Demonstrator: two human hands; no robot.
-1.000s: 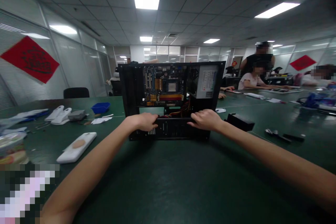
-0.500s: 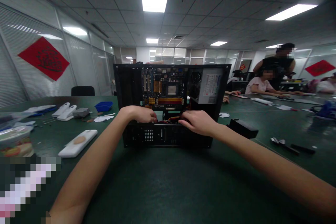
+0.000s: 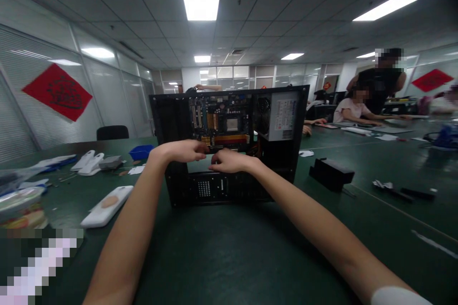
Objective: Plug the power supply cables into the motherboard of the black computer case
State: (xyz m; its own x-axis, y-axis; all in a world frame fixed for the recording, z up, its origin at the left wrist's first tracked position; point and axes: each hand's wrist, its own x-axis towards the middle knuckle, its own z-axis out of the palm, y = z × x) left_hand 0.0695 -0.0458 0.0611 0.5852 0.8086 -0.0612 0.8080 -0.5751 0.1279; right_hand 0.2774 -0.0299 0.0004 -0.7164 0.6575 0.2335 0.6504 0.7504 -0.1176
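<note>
An open black computer case (image 3: 158,109) stands upright on the green table, its inside facing me. In it sit the motherboard (image 3: 219,113) and, at the upper right, a silver power supply (image 3: 284,115). My left hand (image 3: 183,150) is closed below the motherboard, with its fingers bent. Close beside it, my right hand (image 3: 231,161) is closed too, fingertips near those of the left. Something dark lies between the fingertips, too small and dim to name. Orange and dark wires (image 3: 255,148) show behind my right hand, under the power supply.
Right of the case lie a black box-shaped part (image 3: 332,175) and dark strips (image 3: 404,192). To the left are a white phone-shaped object (image 3: 107,207), a blue tray (image 3: 140,152) and a plastic cup (image 3: 23,212). Other people (image 3: 358,105) sit and stand at the far right.
My right hand has moved left, away from the wires and close to my left hand. The left hand has shifted slightly left and up. The view has moved a little.
</note>
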